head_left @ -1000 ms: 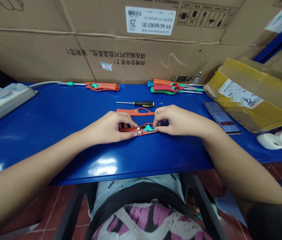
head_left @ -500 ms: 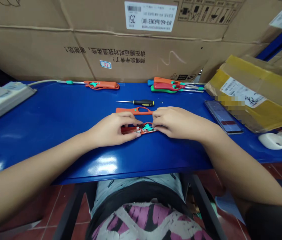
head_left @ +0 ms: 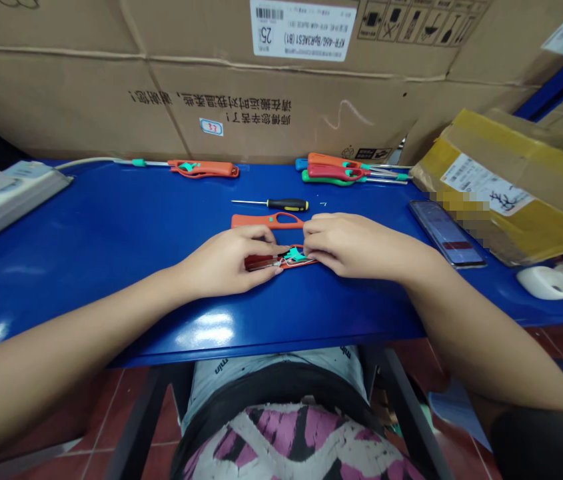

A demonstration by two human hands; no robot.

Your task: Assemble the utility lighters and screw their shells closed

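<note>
An opened orange long-necked lighter (head_left: 262,262) lies on the blue table, its inner parts, a green trigger (head_left: 294,255) and a thin white wire showing. My left hand (head_left: 226,261) is closed around the lighter's left part, thumb on the near side and fingers on the far side. At the other end, my right hand (head_left: 356,245) pinches the lighter just right of the trigger; its fingertips are partly hidden. Beyond both hands rests the loose orange half shell (head_left: 256,221), with a black and yellow screwdriver (head_left: 286,205) behind it.
Another orange lighter (head_left: 206,169) lies at the back left, and several coloured lighters (head_left: 334,170) are piled at the back right. A white power strip (head_left: 6,200) stands left. On the right are a phone (head_left: 448,233), a taped carton (head_left: 501,187) and a tape roll (head_left: 544,283).
Both hands keep their places on the lighter. The left fingertips have shifted very slightly to the right, near the trigger and wire.
</note>
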